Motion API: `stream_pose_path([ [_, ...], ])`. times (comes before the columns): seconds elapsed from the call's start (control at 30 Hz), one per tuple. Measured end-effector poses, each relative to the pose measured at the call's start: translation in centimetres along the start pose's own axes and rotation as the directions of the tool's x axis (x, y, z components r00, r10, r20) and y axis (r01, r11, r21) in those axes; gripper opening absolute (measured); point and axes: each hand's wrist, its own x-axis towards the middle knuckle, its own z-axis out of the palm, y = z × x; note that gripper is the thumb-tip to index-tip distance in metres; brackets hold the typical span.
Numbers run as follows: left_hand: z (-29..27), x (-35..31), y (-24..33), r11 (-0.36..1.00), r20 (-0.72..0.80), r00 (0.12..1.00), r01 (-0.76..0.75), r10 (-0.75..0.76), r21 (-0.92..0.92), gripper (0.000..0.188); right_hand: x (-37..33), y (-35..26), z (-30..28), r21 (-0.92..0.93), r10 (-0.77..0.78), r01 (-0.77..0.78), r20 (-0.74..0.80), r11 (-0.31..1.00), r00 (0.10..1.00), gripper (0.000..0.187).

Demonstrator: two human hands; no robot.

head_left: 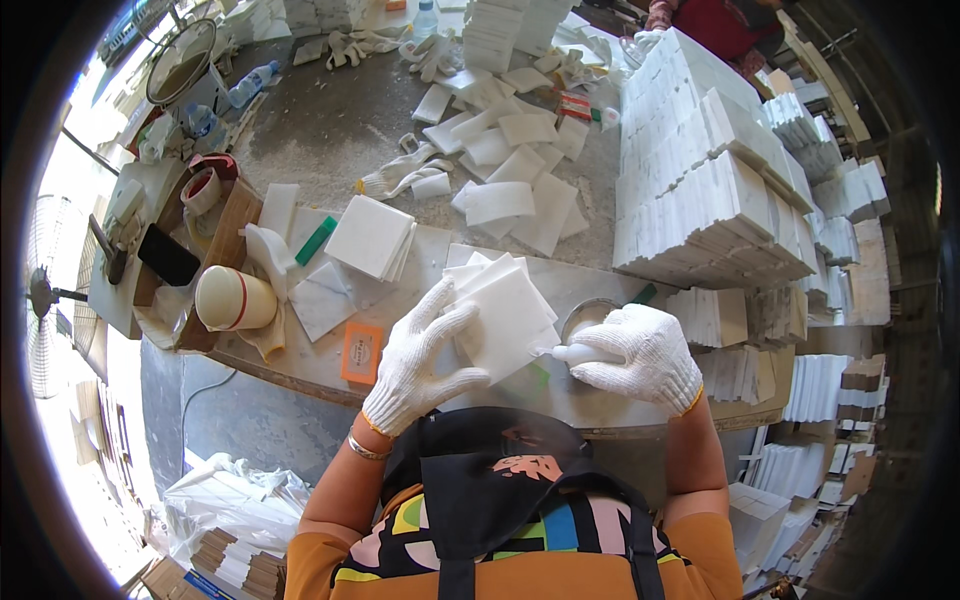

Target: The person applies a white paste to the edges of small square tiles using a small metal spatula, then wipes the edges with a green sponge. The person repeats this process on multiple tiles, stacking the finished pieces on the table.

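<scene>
My left hand (425, 352), in a white knit glove, is closed on a fanned stack of thin white square tiles (505, 325). The stack tilts above the table's near edge. A small white squeeze bottle (583, 354) is gripped in my gloved right hand (645, 358). Its narrow nozzle points left and reaches the right edge of the top tile; whether it touches I cannot tell. Partly hidden behind the right hand is a round metal bowl (588, 314). Left of the held stack, another pile of white square tiles (370, 236) lies on the table.
An orange box (361, 352) and a green block (316, 241) lie at left, near a cream cup (235, 298) and a wooden tray (238, 222). Loose white foam sheets (500, 202) cover the table's middle. Tall marble tile stacks (700, 200) stand at right. A person (725, 30) is beyond.
</scene>
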Motion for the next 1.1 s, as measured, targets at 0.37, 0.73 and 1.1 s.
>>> stream_pose_path([
  [0.37,0.0,0.1,0.1,1.000,0.001,1.000,0.003,-0.003,-0.013,0.082,-0.1,0.2,0.3,0.020,-0.011,0.012,-0.020,1.000,1.000,0.027],
  [0.73,-0.1,0.2,0.3,1.000,-0.035,0.999,-0.016,0.017,0.012,0.077,-1.1,1.0,-0.9,0.271,0.121,-0.118,0.004,0.955,0.993,0.036],
  [1.1,0.2,0.1,3.8,0.909,0.089,0.996,-0.024,-0.015,0.417,0.102,-4.8,11.1,5.7,0.914,0.605,-0.206,-0.053,0.350,0.794,0.041],
])
